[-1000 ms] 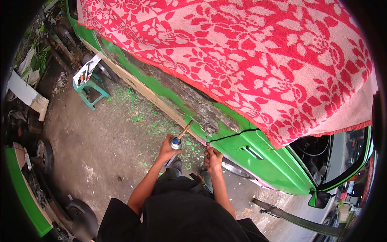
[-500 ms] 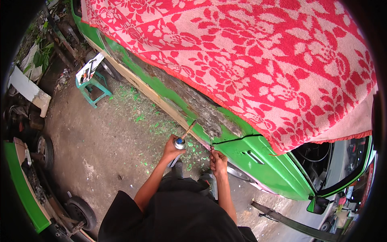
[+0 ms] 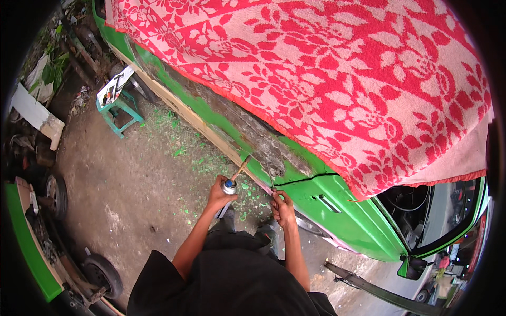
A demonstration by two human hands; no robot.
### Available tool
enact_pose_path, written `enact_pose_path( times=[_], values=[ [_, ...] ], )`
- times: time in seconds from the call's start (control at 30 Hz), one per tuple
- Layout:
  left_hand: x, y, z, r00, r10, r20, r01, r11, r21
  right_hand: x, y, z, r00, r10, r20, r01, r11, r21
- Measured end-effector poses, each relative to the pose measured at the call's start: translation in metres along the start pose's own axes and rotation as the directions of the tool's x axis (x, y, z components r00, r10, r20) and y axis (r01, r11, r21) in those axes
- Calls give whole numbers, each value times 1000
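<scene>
"Compared with a second ago, the right hand sits slightly farther toward 4 o'clock; the left hand is about where it was."

"What do they hold?"

"The left wraps a small silver can with blue at its top, just off the car's green side panel. From it a wooden stick, maybe a brush, slants toward 1 o'clock; whether fingers grip that too, I cannot tell. The right pinches what looks like the handle of a slim tool, near the rear edge of the car door."

"Where's the risk?"

"If the left wrist rolls, the can could tip and spill any contents. A careless swing of the stick could mark the panel. With so small a pinch, the slim tool could drop if it snags on the rough grey patch."

"And the arms?"

"Left forearm slants up from 7 o'clock, right forearm from 5; the right fingertips point toward 11."
</scene>
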State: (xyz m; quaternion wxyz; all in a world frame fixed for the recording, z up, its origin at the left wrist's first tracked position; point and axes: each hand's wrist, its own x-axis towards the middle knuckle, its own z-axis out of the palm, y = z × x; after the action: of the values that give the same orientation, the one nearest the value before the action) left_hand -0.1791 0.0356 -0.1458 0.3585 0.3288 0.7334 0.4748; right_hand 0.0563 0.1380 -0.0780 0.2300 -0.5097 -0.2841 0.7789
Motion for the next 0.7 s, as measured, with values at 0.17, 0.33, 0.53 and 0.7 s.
enact_pose_path(
  times=[0.17, 0.33, 0.53, 0.7],
  values=[
    [-3, -2, 0, 1000, 5, -6, -5, 1000, 12, 0, -9, -5, 999, 2, 46, 2, 995, -96],
    [1, -4, 0, 1000, 7, 1, -7, 1000, -4, 17, -9, 4, 999, -34, -1, 33, 995, -98],
    [0, -4, -15, 1000, -15, 5, 15, 999, 36, 11, 4, 39, 997, -6, -76, 11, 997, 73],
    [1, 3, -20, 999, 13, 42, -16, 998, 59, 29, 17, 52, 997, -51, -63, 57, 993, 108]
  ],
)
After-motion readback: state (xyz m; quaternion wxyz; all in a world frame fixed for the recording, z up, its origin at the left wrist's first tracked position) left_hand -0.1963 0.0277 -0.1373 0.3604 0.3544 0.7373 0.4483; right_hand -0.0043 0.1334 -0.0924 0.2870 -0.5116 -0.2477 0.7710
